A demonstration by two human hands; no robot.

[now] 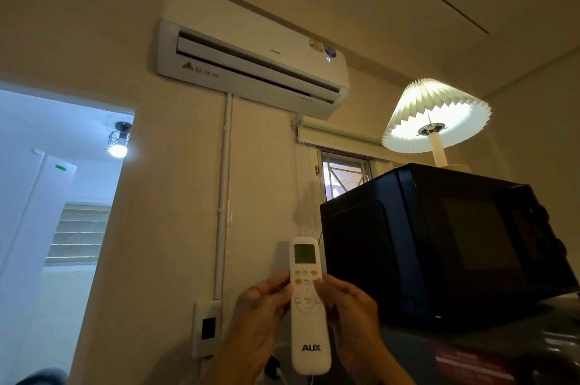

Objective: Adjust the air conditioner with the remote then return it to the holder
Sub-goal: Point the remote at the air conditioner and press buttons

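Observation:
A white AUX remote (309, 315) stands upright low in the middle of the head view, its small screen facing me. My left hand (254, 325) grips its left side, and my right hand (356, 318) grips its right side with the thumb on the upper row of buttons. High on the wall hangs the white air conditioner (251, 51), its flap open and a small digit lit at its right end. No remote holder shows in this view.
A black microwave (445, 243) stands close on the right, with a lit pleated lamp (436, 114) on top. A white cable duct (223, 196) runs down to a wall box (207, 328). An open doorway (62, 212) lies left.

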